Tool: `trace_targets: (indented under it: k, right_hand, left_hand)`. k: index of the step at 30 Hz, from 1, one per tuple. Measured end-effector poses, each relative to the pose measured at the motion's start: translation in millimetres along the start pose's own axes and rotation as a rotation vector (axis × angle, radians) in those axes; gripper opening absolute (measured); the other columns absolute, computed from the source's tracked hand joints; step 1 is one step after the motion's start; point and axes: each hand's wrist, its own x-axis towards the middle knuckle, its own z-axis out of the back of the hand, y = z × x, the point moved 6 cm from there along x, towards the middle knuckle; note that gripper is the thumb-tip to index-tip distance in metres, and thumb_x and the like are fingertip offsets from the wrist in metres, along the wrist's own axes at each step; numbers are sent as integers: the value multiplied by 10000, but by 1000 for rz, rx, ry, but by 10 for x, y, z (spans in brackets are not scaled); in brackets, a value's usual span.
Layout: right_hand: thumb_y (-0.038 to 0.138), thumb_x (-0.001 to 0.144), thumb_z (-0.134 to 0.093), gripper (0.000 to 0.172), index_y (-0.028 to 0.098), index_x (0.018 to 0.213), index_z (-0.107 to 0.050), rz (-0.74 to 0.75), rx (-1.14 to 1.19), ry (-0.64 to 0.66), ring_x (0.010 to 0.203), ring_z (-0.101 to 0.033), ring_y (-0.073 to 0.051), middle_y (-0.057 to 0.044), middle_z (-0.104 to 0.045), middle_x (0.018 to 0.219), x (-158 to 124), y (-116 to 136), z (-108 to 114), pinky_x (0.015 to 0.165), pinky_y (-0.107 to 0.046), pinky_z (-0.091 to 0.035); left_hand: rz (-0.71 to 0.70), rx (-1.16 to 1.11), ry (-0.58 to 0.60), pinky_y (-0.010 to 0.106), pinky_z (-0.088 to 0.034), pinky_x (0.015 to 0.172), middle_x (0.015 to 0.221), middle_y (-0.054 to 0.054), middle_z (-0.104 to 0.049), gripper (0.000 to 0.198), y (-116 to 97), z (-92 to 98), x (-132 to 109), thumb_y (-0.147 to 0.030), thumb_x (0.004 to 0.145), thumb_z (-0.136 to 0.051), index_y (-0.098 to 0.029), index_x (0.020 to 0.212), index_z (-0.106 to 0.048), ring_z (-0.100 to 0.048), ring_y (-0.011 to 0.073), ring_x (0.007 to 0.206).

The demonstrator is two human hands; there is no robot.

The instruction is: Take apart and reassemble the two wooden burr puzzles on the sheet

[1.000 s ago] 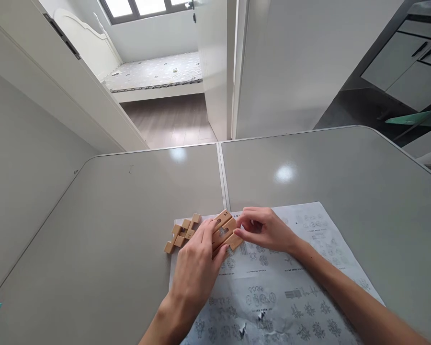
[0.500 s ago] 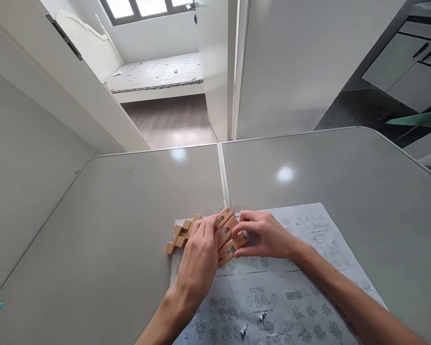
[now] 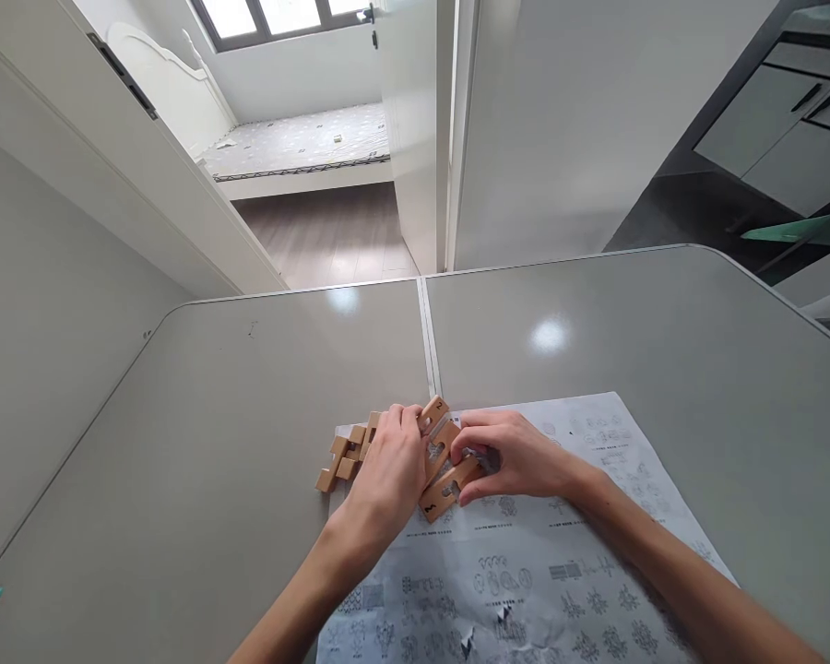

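Observation:
Three flat wooden puzzle pieces with slots lie between my hands over the printed sheet [image 3: 504, 544]. The upper slotted piece [image 3: 434, 412] has a "2" on it, the middle slotted piece [image 3: 445, 441] bears no readable mark, and the lower slotted piece [image 3: 440, 498] carries a dark numeral. My left hand [image 3: 391, 470] is closed, its fingers curled against the left ends of the upper pieces; its thumb is hidden. Thumb and index finger of my right hand [image 3: 515, 452] close around the right end of the lower piece. Beside my left hand sit several notched wooden pieces [image 3: 342, 456], partly covered.
The grey table [image 3: 249, 461] has a pale seam [image 3: 427, 332] running away from me. Small torn spots [image 3: 468, 641] show in the sheet. Beyond the far edge are an open door [image 3: 411, 138], a bed [image 3: 304, 143] and cabinets [image 3: 795, 120].
The lower piece has turned slightly and shifted down and right, with my right hand moving a little right. My left hand's fingers have risen slightly towards the upper piece.

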Motion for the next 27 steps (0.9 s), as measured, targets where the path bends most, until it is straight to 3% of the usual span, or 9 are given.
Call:
trace_targets:
  k: [10,19,24,27]
  right_hand:
    - [491,773,-972,375,213,897,-753,10,-29,23,722,-566,-159,1,-648,826,17,25,18,626,-273,-413]
    - [447,804,-959,308,219,912,-783,3,22,25,682,-565,-149,5,-648,797,-1,3,12,607,-268,-436]
    - [505,923,-841,309,215,836,-782,30,223,34,777,-642,-183,-55,-728,901,-7,21,35,630,-287,-508]
    - [541,895,-860,334,216,844,-804,-2,372,45,744,-619,-168,-48,-687,899,-19,-20,63,609,-283,-512]
  left_hand:
    - [-29,-149,-111,347,-546,743,1021,65,-714,298,-35,76,-58,-331,1117,-410,-214,995,-656,-690,214,822]
    - [93,-381,-151,327,-540,720,889,46,-766,314,70,61,-175,-451,1106,-467,-210,1114,-668,-717,216,772]
    - [107,-447,-157,319,-537,724,831,24,-742,284,88,36,-214,-428,1105,-460,-211,1114,-643,-698,198,726]
    - [115,-510,-151,310,-528,713,780,2,-697,281,60,29,-228,-416,1113,-433,-215,1094,-628,-664,183,695]
